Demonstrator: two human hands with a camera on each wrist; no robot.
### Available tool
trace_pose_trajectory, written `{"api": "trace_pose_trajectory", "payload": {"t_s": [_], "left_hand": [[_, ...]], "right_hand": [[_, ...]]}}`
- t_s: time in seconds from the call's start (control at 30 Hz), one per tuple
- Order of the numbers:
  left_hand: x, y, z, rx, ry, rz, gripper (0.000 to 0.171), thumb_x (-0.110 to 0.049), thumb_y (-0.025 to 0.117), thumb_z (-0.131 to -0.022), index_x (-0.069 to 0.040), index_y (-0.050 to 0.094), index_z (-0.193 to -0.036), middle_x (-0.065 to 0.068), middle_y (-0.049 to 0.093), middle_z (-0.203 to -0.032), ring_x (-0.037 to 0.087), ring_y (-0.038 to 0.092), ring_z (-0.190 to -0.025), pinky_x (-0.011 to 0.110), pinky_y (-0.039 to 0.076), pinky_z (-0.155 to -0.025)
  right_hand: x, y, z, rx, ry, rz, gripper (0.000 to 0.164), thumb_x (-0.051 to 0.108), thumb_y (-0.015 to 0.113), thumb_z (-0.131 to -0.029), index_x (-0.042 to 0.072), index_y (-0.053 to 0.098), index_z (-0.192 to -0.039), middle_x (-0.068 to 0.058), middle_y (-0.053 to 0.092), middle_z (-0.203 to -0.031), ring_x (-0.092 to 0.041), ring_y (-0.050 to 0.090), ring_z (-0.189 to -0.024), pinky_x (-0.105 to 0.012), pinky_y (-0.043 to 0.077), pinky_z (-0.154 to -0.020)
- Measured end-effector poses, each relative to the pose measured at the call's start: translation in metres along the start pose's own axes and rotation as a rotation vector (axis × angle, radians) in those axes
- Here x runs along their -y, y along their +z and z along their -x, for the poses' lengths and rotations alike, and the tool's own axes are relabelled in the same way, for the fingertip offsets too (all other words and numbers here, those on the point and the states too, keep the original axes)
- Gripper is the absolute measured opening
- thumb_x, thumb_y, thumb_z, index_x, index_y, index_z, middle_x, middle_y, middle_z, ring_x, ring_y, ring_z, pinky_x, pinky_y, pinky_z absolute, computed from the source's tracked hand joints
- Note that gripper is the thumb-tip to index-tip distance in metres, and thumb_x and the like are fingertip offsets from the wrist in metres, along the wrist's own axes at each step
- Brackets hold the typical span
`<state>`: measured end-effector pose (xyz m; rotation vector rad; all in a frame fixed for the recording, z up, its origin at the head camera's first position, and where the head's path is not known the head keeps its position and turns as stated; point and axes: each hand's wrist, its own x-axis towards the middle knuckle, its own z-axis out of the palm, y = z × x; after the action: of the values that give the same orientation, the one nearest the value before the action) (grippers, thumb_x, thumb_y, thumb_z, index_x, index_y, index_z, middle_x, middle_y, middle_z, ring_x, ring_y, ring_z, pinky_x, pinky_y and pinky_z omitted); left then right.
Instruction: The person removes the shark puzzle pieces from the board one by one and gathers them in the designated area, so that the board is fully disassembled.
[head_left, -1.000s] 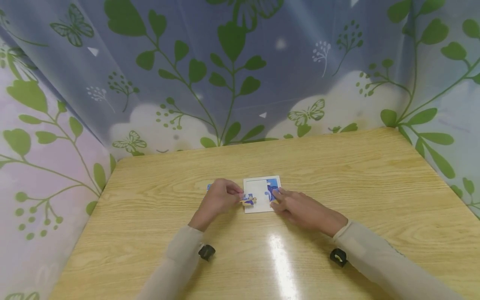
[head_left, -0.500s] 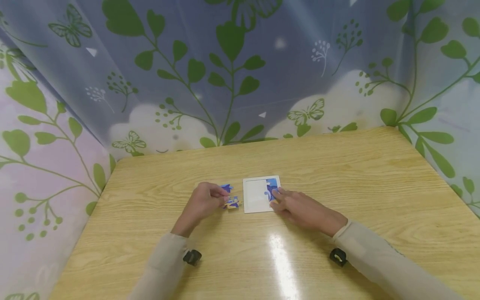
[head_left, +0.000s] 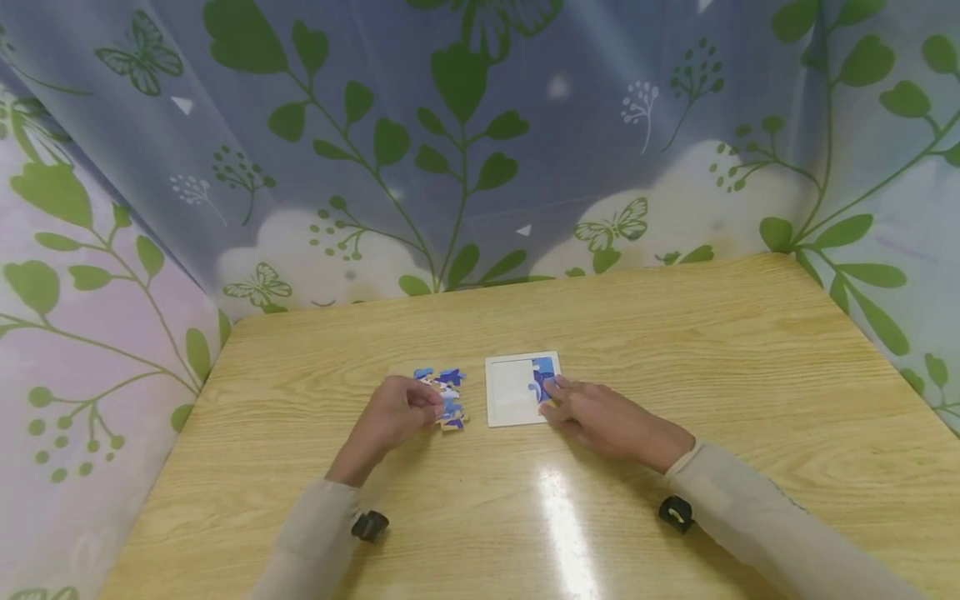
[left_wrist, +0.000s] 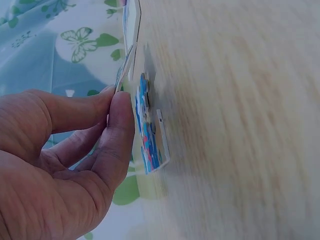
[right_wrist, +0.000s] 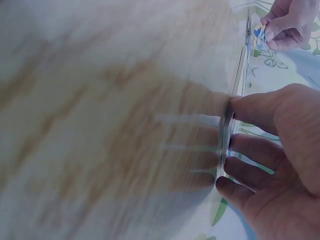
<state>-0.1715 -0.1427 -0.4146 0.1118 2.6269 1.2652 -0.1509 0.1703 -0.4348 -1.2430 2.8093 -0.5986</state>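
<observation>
My left hand [head_left: 390, 415] pinches a jigsaw piece [head_left: 453, 417] between thumb and fingers, its print blue and tan. In the left wrist view, that jigsaw piece [left_wrist: 124, 69] is tilted above the table. Just behind it lie loose jigsaw pieces [head_left: 452, 377] in blue and white, partly hidden by the hand. To their right is a square white puzzle tray [head_left: 510, 400], with blue pieces [head_left: 543, 368] fitted along its right side. My right hand [head_left: 592, 414] rests its fingertips on the tray's right edge, covering part of those pieces; the right wrist view shows its fingers [right_wrist: 245, 172] spread there.
The wood-grain table [head_left: 697, 350] stretches out on all sides of the tray. A leaf-and-butterfly patterned curtain [head_left: 360, 167] hangs along its back and both sides. A black band [head_left: 677, 514] sits on the right sleeve, another band [head_left: 370, 526] on the left.
My left hand has drawn back left from the tray, carrying the pinched jigsaw piece away from the tray's left side to the loose pieces. The right hand and tray stay put.
</observation>
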Motion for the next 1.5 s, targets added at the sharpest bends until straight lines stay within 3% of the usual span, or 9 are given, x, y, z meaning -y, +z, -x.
{"api": "trace_pose_trajectory", "payload": {"t_s": [0.23,0.5,0.8,1.3,1.5], "left_hand": [[0.005,-0.001,0.004,0.013,-0.010,-0.008,0.009,0.006,0.074,-0.083,-0.002,0.076,-0.088,0.006,0.070,-0.082,0.017,0.063,-0.076,0.029,0.055,-0.067],[0.008,0.001,0.003,0.005,0.029,-0.082,0.005,0.004,0.077,-0.082,0.000,0.075,-0.085,0.002,0.070,-0.076,0.014,0.063,-0.070,0.026,0.054,-0.064],[0.006,0.003,0.002,-0.011,0.040,-0.179,0.004,-0.001,0.079,-0.082,-0.003,0.075,-0.081,-0.001,0.068,-0.072,0.012,0.061,-0.067,0.027,0.051,-0.064],[0.001,0.005,0.003,-0.043,0.089,-0.280,0.007,-0.006,0.081,-0.082,-0.008,0.076,-0.077,-0.004,0.068,-0.069,0.011,0.060,-0.065,0.033,0.051,-0.068],[-0.005,0.006,-0.001,-0.044,0.108,-0.277,0.006,-0.004,0.080,-0.083,-0.008,0.077,-0.081,-0.002,0.069,-0.073,0.012,0.061,-0.068,0.031,0.052,-0.067]], "right_hand": [[-0.001,0.000,0.000,0.014,0.007,-0.018,0.021,0.005,0.063,-0.099,-0.005,0.073,-0.114,-0.037,0.051,-0.136,-0.054,0.049,-0.127,-0.058,0.044,-0.103],[0.000,0.001,0.000,0.012,0.041,-0.053,0.019,0.011,0.065,-0.100,-0.001,0.073,-0.111,-0.037,0.050,-0.139,-0.054,0.048,-0.129,-0.059,0.042,-0.104],[0.001,0.001,0.000,0.016,0.065,-0.063,0.030,0.012,0.066,-0.099,-0.006,0.069,-0.122,-0.035,0.049,-0.141,-0.052,0.047,-0.131,-0.057,0.041,-0.106],[0.000,0.001,0.000,0.026,0.069,-0.066,0.032,0.013,0.066,-0.099,-0.007,0.067,-0.123,-0.034,0.048,-0.142,-0.052,0.046,-0.132,-0.056,0.041,-0.106],[0.000,0.001,0.001,0.021,0.060,-0.061,0.030,0.012,0.066,-0.099,-0.007,0.068,-0.122,-0.035,0.049,-0.141,-0.053,0.047,-0.131,-0.057,0.042,-0.105]]}}
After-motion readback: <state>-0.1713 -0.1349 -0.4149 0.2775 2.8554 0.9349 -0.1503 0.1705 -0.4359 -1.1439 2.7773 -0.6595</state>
